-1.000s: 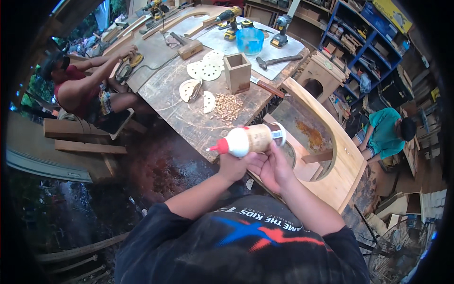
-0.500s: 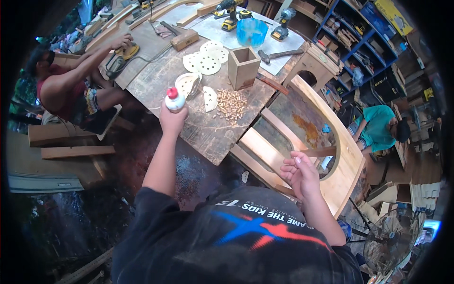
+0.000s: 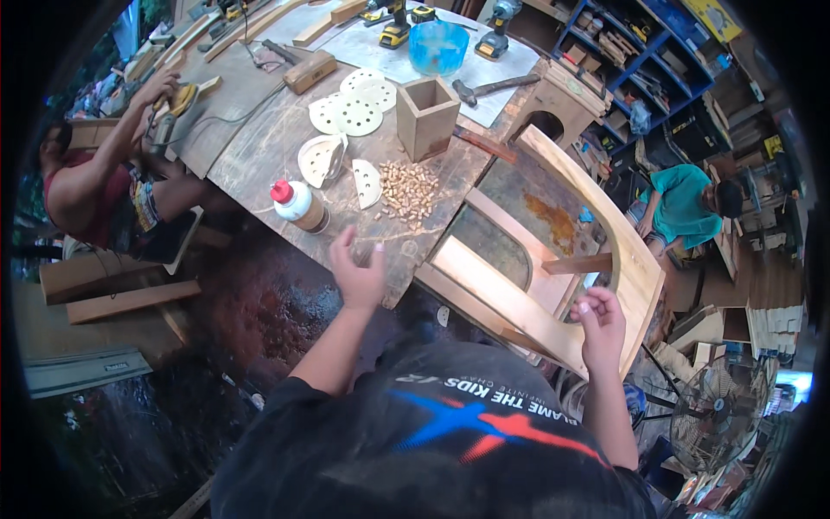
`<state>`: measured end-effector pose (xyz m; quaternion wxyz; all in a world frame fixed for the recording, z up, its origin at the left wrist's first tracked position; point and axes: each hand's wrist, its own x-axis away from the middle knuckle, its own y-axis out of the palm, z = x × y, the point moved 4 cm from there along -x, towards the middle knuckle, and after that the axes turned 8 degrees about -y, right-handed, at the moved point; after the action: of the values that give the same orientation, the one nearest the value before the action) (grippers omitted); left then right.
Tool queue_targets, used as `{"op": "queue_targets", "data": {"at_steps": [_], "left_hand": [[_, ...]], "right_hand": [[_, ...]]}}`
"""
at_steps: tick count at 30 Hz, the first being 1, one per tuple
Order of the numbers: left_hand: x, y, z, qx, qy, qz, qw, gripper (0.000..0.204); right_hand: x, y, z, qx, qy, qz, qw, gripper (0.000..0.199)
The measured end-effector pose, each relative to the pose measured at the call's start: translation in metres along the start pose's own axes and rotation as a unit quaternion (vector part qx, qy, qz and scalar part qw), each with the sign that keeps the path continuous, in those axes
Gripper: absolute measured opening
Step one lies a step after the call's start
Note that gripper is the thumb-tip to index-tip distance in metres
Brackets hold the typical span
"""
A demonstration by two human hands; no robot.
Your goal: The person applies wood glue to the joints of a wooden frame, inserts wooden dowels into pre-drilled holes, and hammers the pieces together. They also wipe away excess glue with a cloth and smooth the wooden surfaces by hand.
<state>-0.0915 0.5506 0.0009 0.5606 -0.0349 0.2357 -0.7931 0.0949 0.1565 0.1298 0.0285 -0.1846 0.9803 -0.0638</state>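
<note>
- the left hand (image 3: 359, 275) is held with fingers spread, by the near edge of the workbench (image 3: 268, 160).
- a white bottle with a red cap (image 3: 301, 208) is stood upright on the near left part of the workbench, apart from the left hand.
- the right hand (image 3: 602, 324) is held half curled and loose before a wooden frame (image 3: 640, 281); whether the frame is touched cannot be told.
- wooden pegs (image 3: 411, 192) are heaped right of the bottle, with a wooden box (image 3: 426, 128) set beyond.

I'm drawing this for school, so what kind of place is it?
Probably a woodworking shop: I see a curved wooden frame, a hammer and a yellow-and-black drill.
</note>
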Motion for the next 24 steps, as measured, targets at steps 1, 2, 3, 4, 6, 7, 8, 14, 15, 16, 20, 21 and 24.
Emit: {"op": "queue_targets", "data": {"at_steps": [1, 2, 3, 4, 6, 7, 8, 14, 15, 16, 20, 21, 24], "left_hand": [[-0.006, 0.009, 0.010, 0.002, 0.002, 0.000, 1.000, 0.070], [-0.015, 0.023, 0.023, -0.016, 0.056, -0.050, 0.997, 0.068], [-0.024, 0.038, 0.034, -0.034, 0.112, -0.100, 0.988, 0.066], [-0.038, 0.047, 0.039, -0.033, 0.118, -0.098, 0.988, 0.066], [-0.066, 0.068, 0.053, 0.030, 0.111, -0.089, 0.989, 0.074], [-0.083, 0.078, 0.072, 0.034, 0.115, -0.092, 0.988, 0.074], [-0.103, 0.083, 0.098, 0.054, 0.110, -0.071, 0.990, 0.082], [-0.209, 0.131, 0.087, 0.093, 0.041, -0.182, 0.978, 0.114], [-0.207, 0.138, 0.089, 0.061, 0.031, -0.257, 0.964, 0.117], [-0.195, 0.133, 0.091, -0.012, 0.062, -0.201, 0.977, 0.111], [-0.164, 0.122, 0.077, 0.085, 0.210, -0.163, 0.960, 0.108], [-0.164, 0.125, 0.071, 0.083, 0.203, -0.168, 0.961, 0.108], [-0.162, 0.126, 0.067, 0.145, 0.246, -0.149, 0.947, 0.110]], "right_hand": [[0.004, -0.001, 0.010, 0.000, -0.003, 0.002, 1.000, 0.033], [0.006, -0.002, 0.020, 0.071, -0.012, 0.000, 0.997, 0.031], [0.008, -0.001, 0.026, 0.141, -0.022, 0.000, 0.990, 0.030], [0.007, 0.016, 0.012, 0.250, -0.037, -0.020, 0.967, 0.030], [0.012, 0.033, 0.028, 0.278, -0.055, -0.025, 0.959, 0.034], [0.016, 0.039, 0.035, 0.309, -0.067, -0.036, 0.948, 0.038], [0.020, 0.047, 0.035, 0.310, -0.067, -0.030, 0.948, 0.038], [0.025, 0.068, 0.034, 0.422, -0.077, -0.073, 0.900, 0.053], [0.022, 0.066, 0.037, 0.426, -0.078, -0.072, 0.899, 0.053], [0.023, 0.065, 0.037, 0.443, -0.104, -0.082, 0.887, 0.053], [0.019, 0.067, 0.034, 0.463, -0.131, -0.112, 0.869, 0.051], [0.015, 0.069, 0.033, 0.465, -0.150, -0.118, 0.865, 0.051], [0.013, 0.069, 0.032, 0.461, -0.158, -0.131, 0.863, 0.050]]}}
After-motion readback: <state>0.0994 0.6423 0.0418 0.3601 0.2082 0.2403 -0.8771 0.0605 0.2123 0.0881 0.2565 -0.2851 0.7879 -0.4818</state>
